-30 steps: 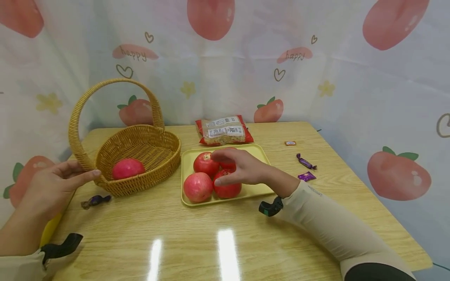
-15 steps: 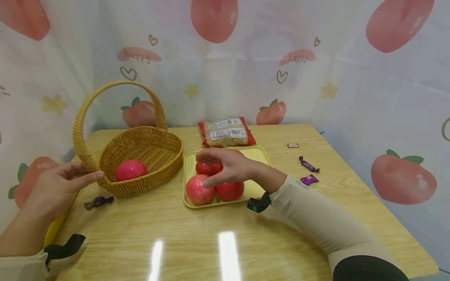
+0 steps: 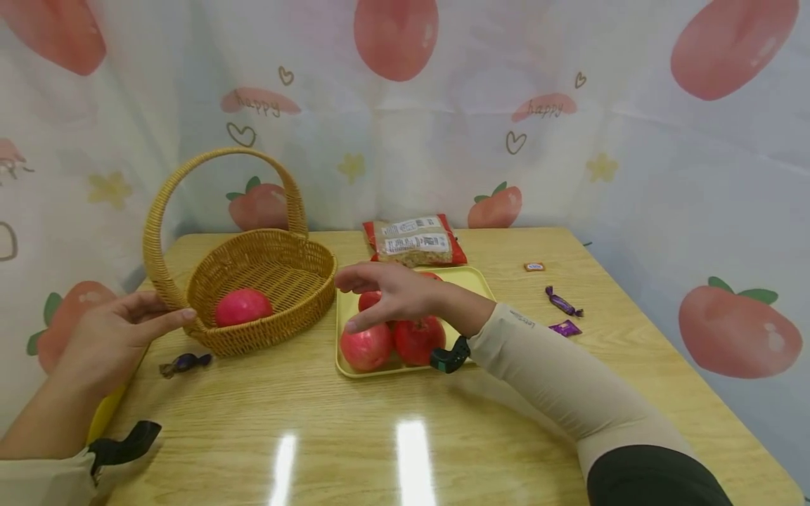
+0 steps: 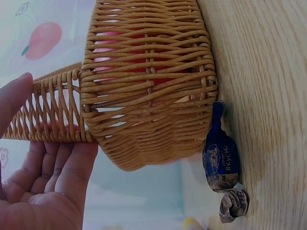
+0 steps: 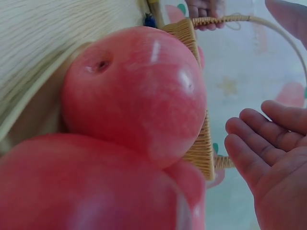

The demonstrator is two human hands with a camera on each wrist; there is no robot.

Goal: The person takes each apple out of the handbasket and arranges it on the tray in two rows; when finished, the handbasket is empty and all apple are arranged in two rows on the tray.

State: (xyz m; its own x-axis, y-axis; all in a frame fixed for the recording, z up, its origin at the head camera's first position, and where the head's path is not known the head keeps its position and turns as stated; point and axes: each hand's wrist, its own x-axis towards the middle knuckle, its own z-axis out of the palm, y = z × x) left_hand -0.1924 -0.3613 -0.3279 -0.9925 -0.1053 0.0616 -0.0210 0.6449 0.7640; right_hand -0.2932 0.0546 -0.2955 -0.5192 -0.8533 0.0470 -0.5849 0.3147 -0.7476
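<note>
The apples (image 3: 418,339) lie on the yellow tray (image 3: 471,280) mid-desk, directly beneath your right hand (image 3: 387,294), which hovers over them with fingers spread, holding nothing. Three or perhaps four sit there; your hand hides part. One more lies in the wicker basket (image 3: 266,261) to the left, whose handle your left hand (image 3: 120,336) touches with straight fingers.

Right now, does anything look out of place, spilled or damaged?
Nothing is spilled or damaged. Only wrapped candies lie loose on the table: one beside the basket, two past the tray.
</note>
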